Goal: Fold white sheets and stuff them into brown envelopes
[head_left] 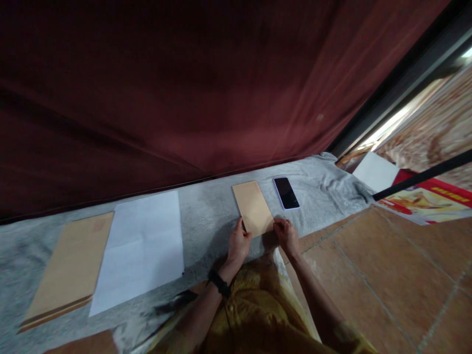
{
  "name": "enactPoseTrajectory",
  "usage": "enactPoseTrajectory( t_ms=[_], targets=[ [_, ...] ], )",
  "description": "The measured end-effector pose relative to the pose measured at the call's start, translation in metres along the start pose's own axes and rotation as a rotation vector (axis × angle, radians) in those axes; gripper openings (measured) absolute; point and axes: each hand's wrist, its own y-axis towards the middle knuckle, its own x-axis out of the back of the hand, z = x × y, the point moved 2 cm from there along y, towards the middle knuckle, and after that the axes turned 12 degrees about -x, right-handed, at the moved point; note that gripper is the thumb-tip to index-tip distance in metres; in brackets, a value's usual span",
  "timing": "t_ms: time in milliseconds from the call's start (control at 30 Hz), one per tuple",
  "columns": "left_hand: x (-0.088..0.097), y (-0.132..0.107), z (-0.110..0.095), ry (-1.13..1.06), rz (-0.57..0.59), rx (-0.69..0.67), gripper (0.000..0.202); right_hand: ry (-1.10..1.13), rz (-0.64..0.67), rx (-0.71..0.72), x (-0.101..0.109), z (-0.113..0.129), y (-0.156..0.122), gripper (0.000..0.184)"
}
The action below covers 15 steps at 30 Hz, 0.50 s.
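- A dark red curtain [184, 93] hangs behind a bench [206, 216] draped in gray cloth, with brown tiles [342, 275] covering the floor at right.
- A tan envelope [253, 204] lies on the bench at center, its near end between a person's two hands.
- The left hand [239, 242] has its grip clamped on the envelope's near left corner, thumb on top; a black band [219, 283] circles the wrist.
- The right hand [287, 238] pinches the near right corner, fingertips together in a closed grip.
- A phone [286, 193], dark screen up in a pale purple case, rests just right of the envelope.
- White paper [142, 250] lies well to the left, just beside a tan stack [70, 270].
- A red and yellow printed panel [431, 196] sits beyond the bench's right end.
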Motion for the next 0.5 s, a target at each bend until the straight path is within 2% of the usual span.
enactPoseTrajectory(
  t_ms=[300,500],
  targets=[
    [-0.002,-0.002,-0.005,0.244,0.025,-0.008,0.060,-0.041,-0.011,0.068,-0.001,0.000,-0.003,0.037],
    [-0.005,-0.004,-0.012,0.477,0.134,-0.027,0.063,-0.050,-0.021,0.106,-0.003,-0.002,-0.003,0.034]
  ],
)
